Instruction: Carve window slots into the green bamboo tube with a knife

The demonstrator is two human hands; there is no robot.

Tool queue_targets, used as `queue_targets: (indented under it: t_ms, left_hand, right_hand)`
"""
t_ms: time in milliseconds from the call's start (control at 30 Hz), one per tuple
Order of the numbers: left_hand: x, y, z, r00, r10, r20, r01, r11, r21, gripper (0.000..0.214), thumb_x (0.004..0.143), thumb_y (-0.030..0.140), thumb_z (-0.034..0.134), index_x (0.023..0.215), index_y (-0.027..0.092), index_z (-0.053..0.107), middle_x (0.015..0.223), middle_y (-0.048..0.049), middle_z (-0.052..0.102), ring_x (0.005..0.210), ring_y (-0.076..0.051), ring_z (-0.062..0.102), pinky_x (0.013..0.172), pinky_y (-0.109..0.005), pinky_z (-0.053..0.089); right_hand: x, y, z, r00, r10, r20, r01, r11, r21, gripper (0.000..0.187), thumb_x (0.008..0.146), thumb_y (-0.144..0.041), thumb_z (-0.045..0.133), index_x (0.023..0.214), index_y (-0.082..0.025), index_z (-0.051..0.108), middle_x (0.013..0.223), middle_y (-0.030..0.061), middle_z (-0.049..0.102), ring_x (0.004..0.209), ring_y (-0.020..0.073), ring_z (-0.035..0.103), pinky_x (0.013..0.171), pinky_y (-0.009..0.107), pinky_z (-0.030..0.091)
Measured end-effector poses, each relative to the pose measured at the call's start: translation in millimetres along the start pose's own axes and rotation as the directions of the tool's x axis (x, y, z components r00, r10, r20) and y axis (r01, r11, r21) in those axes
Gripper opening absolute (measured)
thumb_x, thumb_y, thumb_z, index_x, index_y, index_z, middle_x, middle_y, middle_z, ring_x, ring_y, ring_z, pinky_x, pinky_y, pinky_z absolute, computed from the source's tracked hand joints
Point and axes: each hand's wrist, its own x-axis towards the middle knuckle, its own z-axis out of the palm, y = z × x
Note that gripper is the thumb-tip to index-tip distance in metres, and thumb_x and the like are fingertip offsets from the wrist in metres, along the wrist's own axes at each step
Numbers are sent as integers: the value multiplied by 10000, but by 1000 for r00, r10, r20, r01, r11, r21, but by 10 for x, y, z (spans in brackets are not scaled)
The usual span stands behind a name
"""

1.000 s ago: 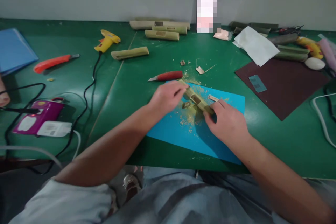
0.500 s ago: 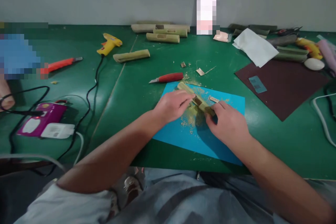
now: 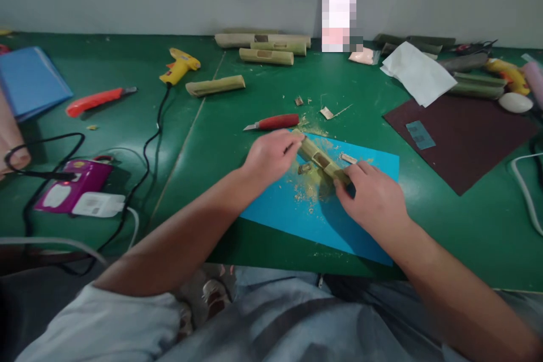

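Observation:
A bamboo tube [image 3: 320, 156] with a rectangular opening cut in its side lies slanted over a blue sheet [image 3: 271, 203]. My left hand [image 3: 271, 158] is closed at its far left end, the fingertips on the bamboo. Around the near right end my right hand [image 3: 375, 192] is wrapped, thumb on the near side. Beside the tube lies a small bamboo chip [image 3: 304, 168], with fine shavings [image 3: 311, 192] scattered below it. Another pale chip [image 3: 348, 157] rests close to my right fingers. Just beyond my left hand is a carving knife [image 3: 278, 121] with a red handle.
More bamboo tubes [image 3: 266, 56] lie along the wall. At left are a yellow glue gun [image 3: 180, 66], a red utility knife [image 3: 95, 102], a purple power strip [image 3: 72, 184] with cables and another person's arm [image 3: 11, 136]. White paper [image 3: 418, 73] overlaps a dark brown sheet [image 3: 458, 147] at right.
My left hand has slid from the cut opening to the tube's far left end, uncovering the opening. A chip now shows on the blue sheet. My right hand keeps its hold.

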Motion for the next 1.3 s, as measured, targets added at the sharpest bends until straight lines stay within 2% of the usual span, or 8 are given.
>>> queue_targets:
  t_ms: [267,400,567,733,867,1033,1200,1300]
  left_hand:
    - [37,-52,-33,998,-26,-50,30,995,93,245,946,272,522,1009,169,736,1006,-80,747,913,-206,698,847,-337,558]
    - [10,-12,-11,996,54,69,-55,998,14,250,956,254,508,1037,160,726,985,-74,746,909,-194,698,820,-312,555]
    - [13,-56,-27,997,-30,-68,34,997,65,223,942,265,536,976,164,732,1001,-78,751,910,-199,699,835,-323,552]
    - [-5,-3,-13,996,53,78,-53,999,-6,234,958,262,517,1035,180,722,987,-69,748,913,-189,697,820,-306,555]
    - [8,-24,-29,998,-20,-51,24,996,89,230,950,266,524,1001,180,731,1000,-70,749,891,-189,698,823,-310,557]
    - [-23,7,-16,988,101,114,-105,994,31,263,969,257,493,1091,170,708,1020,-81,743,949,-204,694,843,-333,562]
    - [20,-88,-41,998,3,-57,1,998,58,243,953,274,522,1003,159,730,997,-85,747,901,-202,705,821,-328,561]
    - [16,-66,-21,998,56,43,-56,998,13,257,965,274,498,1041,169,720,992,-74,746,926,-196,699,833,-319,559]
  right_hand:
    - [3,-17,-7,999,18,30,-18,1000,16,221,931,-364,482,872,-195,613,897,56,662,750,181,603,580,317,287]
    - [5,-20,-8,1000,4,28,-5,1000,28,203,924,-351,494,871,-194,611,898,57,664,762,185,606,581,316,291]
    - [17,-14,-13,999,37,40,-38,998,44,207,924,-365,504,892,-200,624,914,56,667,751,180,604,571,317,294]
    - [24,-12,-15,998,34,48,-38,997,68,178,911,-345,513,900,-205,622,922,48,664,753,181,609,568,321,298]
    - [25,-12,-16,996,60,68,-65,995,71,202,918,-367,499,908,-208,624,939,57,665,735,179,603,560,318,290]
    - [26,-7,-13,996,46,73,-52,995,84,187,910,-356,515,921,-203,621,939,54,663,733,178,600,565,318,296]
    - [29,-13,-14,995,65,77,-71,995,67,214,920,-379,499,924,-206,625,933,52,664,707,174,595,548,321,277]
    - [28,-16,-15,996,49,81,-55,996,75,193,910,-364,515,916,-203,623,934,53,667,723,173,599,552,321,285]
